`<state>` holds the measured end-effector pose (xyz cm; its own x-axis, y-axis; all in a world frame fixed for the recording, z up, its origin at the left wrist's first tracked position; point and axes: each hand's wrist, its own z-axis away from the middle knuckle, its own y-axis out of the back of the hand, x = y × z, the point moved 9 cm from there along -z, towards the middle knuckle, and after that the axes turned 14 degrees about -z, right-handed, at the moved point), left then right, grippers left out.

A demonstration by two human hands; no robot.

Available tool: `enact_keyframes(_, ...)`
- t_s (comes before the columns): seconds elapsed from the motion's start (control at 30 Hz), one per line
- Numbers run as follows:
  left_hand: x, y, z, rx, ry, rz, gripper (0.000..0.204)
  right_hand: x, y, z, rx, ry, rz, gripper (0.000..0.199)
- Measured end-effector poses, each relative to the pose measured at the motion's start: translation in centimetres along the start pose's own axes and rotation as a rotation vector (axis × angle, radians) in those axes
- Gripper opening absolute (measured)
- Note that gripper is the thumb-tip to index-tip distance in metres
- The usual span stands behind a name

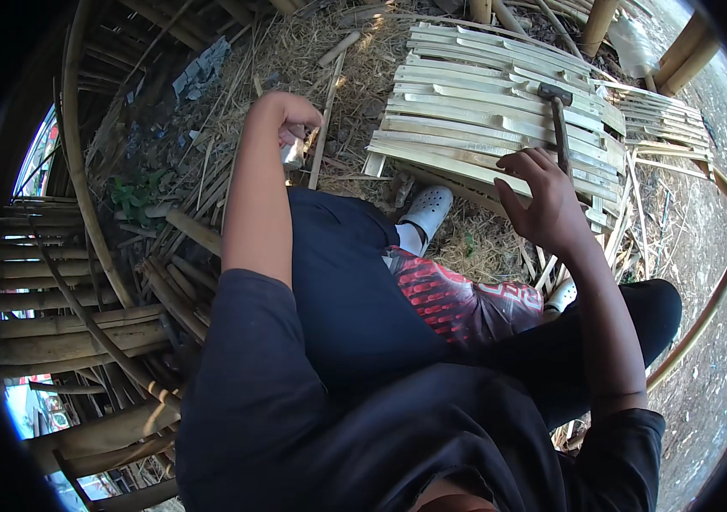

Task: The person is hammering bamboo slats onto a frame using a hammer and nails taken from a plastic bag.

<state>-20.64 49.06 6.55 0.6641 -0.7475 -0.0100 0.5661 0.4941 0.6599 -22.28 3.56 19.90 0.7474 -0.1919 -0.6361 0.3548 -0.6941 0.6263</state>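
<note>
Right hand [541, 198] loosely open by bamboo panel [487, 119]; left hand [288, 113] curled left of panel, grip unclear. Hammer [560, 124] atop panel; slats [444, 108] seem laid, some not flat.

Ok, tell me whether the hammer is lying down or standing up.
Lying down: the hammer stretches out across the bamboo slats.

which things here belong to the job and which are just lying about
Likely the job:
- pale split-bamboo slat panel
- dark, thin-handled hammer on it, near the right hand

Apparently lying about:
- short round pale stick
- dry yellowish straw
</note>
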Motion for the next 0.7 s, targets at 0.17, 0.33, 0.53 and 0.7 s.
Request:
enact_keyframes(0.17,2.9,3.3,14.2,0.413,-0.550,0.183,0.056,-2.8,-1.0,-0.5,-0.018,-0.028,-0.116,0.023)
enact_keyframes(0.33,-2.2,-4.2,16.7,0.433,-0.549,0.286,0.052,-6.1,-1.6,-1.7,-0.013,-0.038,-0.113,0.019)
enact_keyframes(0.53,-10.6,-16.2,7.0,0.259,-0.466,0.462,0.049,-9.8,-3.1,-3.7,0.017,-0.045,-0.130,0.017)
enact_keyframes(0.7,-16.7,-25.4,-3.8,0.266,-0.155,0.437,0.051,-14.5,-6.5,-6.1,-0.043,0.039,-0.118,0.018)
